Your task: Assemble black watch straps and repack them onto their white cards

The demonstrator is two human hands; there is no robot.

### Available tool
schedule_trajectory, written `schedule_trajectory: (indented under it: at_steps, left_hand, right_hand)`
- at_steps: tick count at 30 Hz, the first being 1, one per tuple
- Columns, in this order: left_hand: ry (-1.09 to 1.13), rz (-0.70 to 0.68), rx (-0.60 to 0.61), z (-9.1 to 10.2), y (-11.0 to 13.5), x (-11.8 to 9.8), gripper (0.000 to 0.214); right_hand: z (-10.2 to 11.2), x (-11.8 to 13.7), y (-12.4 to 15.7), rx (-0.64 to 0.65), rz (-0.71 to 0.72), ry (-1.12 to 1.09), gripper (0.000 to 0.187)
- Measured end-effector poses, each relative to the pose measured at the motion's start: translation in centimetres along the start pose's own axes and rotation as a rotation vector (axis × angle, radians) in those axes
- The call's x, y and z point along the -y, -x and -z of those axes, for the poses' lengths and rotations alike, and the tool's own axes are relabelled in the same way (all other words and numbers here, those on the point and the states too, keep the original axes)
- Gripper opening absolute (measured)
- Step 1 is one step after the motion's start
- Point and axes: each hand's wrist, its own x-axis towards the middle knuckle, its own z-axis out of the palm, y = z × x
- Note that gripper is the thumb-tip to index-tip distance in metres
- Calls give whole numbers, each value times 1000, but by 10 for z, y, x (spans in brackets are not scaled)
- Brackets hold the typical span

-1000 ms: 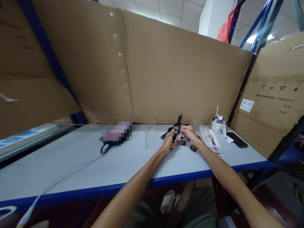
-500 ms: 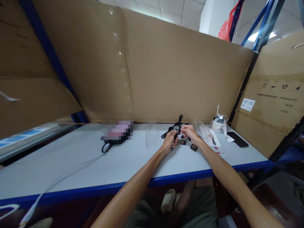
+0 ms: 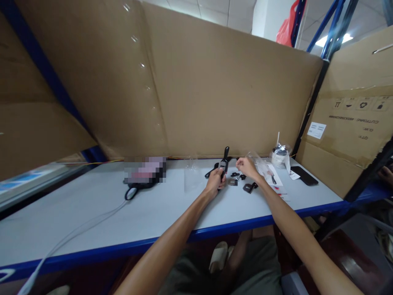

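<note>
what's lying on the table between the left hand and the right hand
In the head view, small black parts and a dark rectangular piece lie on the table between the left hand and right hand.

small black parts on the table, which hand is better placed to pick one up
Probably the right hand: it is close to the small black parts and seems free, though whether it pinches something tiny is unclear. The left hand is wrapped around the black tool.

There are two hands (image 3: 215, 181) (image 3: 246, 168), one held tool (image 3: 224, 165), one black phone (image 3: 304, 175), one straw (image 3: 278, 138) and one red bag (image 3: 286, 30).
</note>
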Motion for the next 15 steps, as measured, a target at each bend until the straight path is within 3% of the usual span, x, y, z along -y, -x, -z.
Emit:
schedule_trajectory:
  at_steps: [3,11,15]
  left_hand:
    - [0,9,-11,-1,1,-1,26]
    - [-40,31,-2,-3,4,-5,25]
    - [-43,24,9,-2,4,-4,26]
  right_hand:
    - [12,-8,-1,32,136,266,25]
    - [14,-5,2,513,91,438,26]
    - [9,-5,2,534,150,583,25]
